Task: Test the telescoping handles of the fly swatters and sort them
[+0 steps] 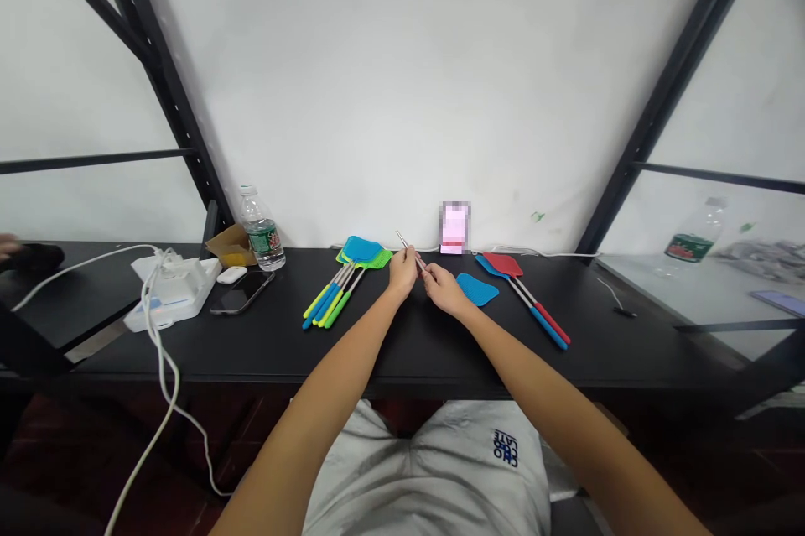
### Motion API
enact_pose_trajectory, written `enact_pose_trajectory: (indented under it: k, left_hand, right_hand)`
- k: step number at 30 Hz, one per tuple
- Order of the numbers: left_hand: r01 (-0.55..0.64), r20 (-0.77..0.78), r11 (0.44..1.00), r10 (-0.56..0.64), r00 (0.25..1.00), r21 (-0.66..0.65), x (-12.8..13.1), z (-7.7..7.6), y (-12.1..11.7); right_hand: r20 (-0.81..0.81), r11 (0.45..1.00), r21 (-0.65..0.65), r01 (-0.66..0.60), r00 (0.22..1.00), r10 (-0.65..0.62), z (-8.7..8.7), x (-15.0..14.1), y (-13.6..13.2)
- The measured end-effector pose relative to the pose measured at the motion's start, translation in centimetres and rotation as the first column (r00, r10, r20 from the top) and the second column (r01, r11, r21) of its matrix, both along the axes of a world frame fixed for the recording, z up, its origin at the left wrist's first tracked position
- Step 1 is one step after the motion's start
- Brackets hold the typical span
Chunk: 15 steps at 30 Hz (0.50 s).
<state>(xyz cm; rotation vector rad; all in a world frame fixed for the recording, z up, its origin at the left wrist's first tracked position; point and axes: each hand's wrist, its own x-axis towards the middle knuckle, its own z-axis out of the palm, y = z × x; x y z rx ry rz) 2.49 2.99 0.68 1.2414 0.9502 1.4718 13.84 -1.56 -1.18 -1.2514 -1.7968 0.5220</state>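
A thin metal rod (407, 246) sticks up at a slant over the black table (616, 356), w/ both hands on it. Left hand (402, 274) pinches it midway, right hand (444, 288) pinches the low end. Hands nearly touch. Blue swatter head (476, 289) lies just by the right hand, no stick on it. Red and blue fly swatters (525, 294) lie further right, green and blue fly swatters (340, 288) left.

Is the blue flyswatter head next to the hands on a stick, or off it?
Off. The blue swatter head lies flat on the black table beside the right hand, with no handle attached.
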Motion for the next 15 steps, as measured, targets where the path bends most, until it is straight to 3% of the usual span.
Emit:
enact_pose_trajectory:
  k: [5, 15]
  left_hand:
    - [0.068, 0.118, 0.994, -0.058, 0.991, -0.090, -0.1, 0.6, -0.3]
    - [-0.048, 0.202, 0.988, 0.078, 0.976, -0.150, -1.2, 1.3, 0.1]
  right_hand:
    - [0.094, 0.998, 0.054, 0.040, 0.995, -0.045, 0.2, 0.2, 0.1]
    - [0.214, 0.996, 0.077, 0.046, 0.975, -0.062, 0.3, 0.3, -0.1]
